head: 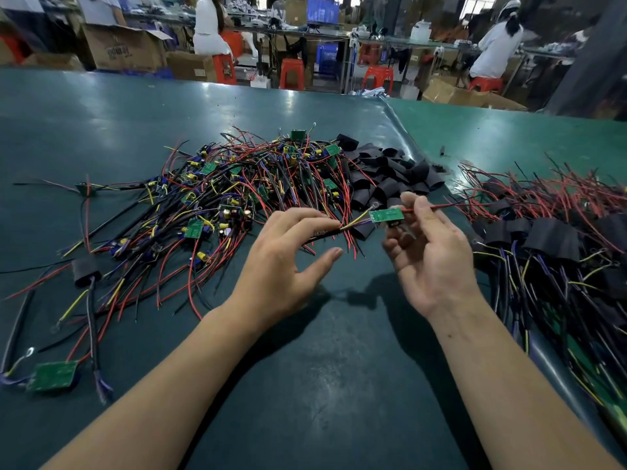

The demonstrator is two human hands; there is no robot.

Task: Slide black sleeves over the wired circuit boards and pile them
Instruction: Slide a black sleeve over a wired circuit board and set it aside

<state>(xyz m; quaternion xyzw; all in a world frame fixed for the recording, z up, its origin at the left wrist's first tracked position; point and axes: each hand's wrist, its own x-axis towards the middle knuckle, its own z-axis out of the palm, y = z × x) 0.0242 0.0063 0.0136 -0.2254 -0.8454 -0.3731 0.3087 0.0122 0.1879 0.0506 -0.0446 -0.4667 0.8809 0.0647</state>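
Green table [135,106], crowded workshop behind

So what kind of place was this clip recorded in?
Most likely an electronics assembly workshop. A heap of wired circuit boards and loose black sleeves lies on a green work table, and other workers sit on red stools among cardboard boxes behind.

Electronics assembly workshop, long workbenches [305,106], red stools [291,73], cartons [124,47]
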